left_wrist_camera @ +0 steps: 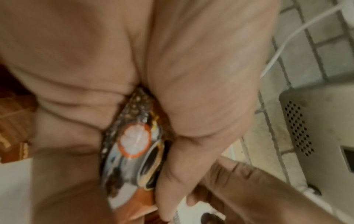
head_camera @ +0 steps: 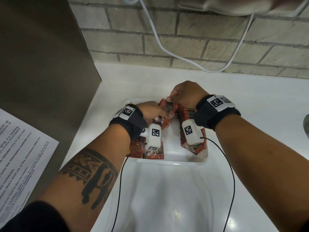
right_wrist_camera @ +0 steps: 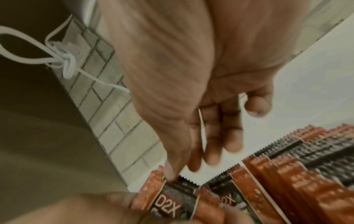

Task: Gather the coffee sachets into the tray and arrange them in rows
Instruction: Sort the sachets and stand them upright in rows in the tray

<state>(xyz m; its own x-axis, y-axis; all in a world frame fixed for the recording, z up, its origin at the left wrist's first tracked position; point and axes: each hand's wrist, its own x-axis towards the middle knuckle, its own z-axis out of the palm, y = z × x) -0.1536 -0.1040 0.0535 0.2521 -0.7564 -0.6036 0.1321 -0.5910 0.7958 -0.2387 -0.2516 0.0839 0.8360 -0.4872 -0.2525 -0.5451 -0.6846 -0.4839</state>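
A white tray point(head_camera: 172, 162) sits on the white counter and holds red and black coffee sachets. My left hand point(head_camera: 160, 114) grips a small bundle of sachets point(head_camera: 167, 108) upright over the tray's far left; the left wrist view shows the bundle point(left_wrist_camera: 134, 144) clamped between thumb and fingers. My right hand point(head_camera: 170, 98) reaches in from the right and pinches the top edge of that bundle point(right_wrist_camera: 172, 197). A packed row of sachets point(head_camera: 189, 113) stands on edge along the tray's right side, also in the right wrist view point(right_wrist_camera: 306, 166). More sachets point(head_camera: 150, 153) lie flat at the near left, partly hidden by my left wrist.
A tall steel appliance point(head_camera: 41, 64) stands at the left with a printed sheet point(head_camera: 20, 156) on it. A white cable point(head_camera: 158, 42) hangs across the brick wall behind. Thin black wires point(head_camera: 232, 181) trail from my wrists over the counter. Bare tray floor point(head_camera: 173, 131) shows between the sachet groups.
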